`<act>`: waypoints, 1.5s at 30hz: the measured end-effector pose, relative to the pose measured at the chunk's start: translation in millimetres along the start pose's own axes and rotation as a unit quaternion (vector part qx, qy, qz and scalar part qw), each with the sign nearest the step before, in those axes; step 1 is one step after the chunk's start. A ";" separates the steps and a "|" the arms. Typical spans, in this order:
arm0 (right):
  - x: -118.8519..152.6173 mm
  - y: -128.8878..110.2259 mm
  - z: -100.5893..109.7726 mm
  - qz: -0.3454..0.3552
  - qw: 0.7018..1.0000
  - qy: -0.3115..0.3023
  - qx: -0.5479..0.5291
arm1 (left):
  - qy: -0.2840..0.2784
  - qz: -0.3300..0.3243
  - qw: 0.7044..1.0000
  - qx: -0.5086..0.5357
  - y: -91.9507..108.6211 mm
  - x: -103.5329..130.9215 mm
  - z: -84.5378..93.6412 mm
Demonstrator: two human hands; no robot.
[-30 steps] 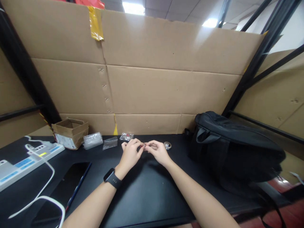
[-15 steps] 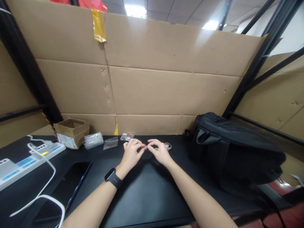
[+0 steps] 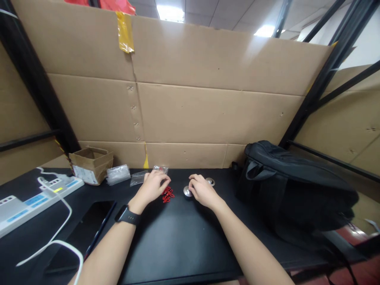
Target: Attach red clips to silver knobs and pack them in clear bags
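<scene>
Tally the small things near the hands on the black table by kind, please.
Clear plastic bags: 3
Silver round metal pieces: 2
Red clusters of small parts: 1
Cardboard boxes: 1
Total: 7

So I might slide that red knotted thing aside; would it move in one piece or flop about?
The red knotted thing looks like thin looped cord lying flat on the black table, so it would probably flop and bunch rather than slide stiffly. It seems small and light beside the left hand. With no round body, it is unlikely to roll.
</scene>
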State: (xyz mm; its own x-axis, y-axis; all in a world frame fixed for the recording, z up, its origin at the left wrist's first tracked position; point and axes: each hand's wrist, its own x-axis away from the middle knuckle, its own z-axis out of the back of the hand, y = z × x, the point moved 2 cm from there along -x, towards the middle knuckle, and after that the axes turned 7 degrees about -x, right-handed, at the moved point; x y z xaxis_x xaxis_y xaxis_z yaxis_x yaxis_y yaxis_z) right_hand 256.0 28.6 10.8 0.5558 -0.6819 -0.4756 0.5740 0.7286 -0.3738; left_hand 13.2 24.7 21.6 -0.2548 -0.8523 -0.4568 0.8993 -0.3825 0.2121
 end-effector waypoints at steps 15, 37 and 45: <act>-1.7 5.3 2.7 -0.009 0.999 0.028 -0.017 | -0.103 -0.085 0.991 -0.005 16.9 8.5 -27.0; -1.4 9.7 -19.6 -0.039 0.998 0.006 -0.049 | -0.073 -0.145 0.987 -0.017 56.4 10.5 -18.2; -1.0 13.0 -23.2 -0.041 0.998 -0.002 -0.049 | -0.062 -0.149 0.983 -0.087 66.3 13.1 -36.1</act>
State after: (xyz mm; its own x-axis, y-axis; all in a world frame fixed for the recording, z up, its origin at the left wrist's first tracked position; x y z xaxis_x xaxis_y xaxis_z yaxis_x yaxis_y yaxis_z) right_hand 249.0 40.3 -12.1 0.5121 -0.7394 -0.4370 0.5565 0.6732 -0.4869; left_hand 82.3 1.1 -1.6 -0.5477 -0.7525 -0.3657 0.8226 -0.5642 -0.0709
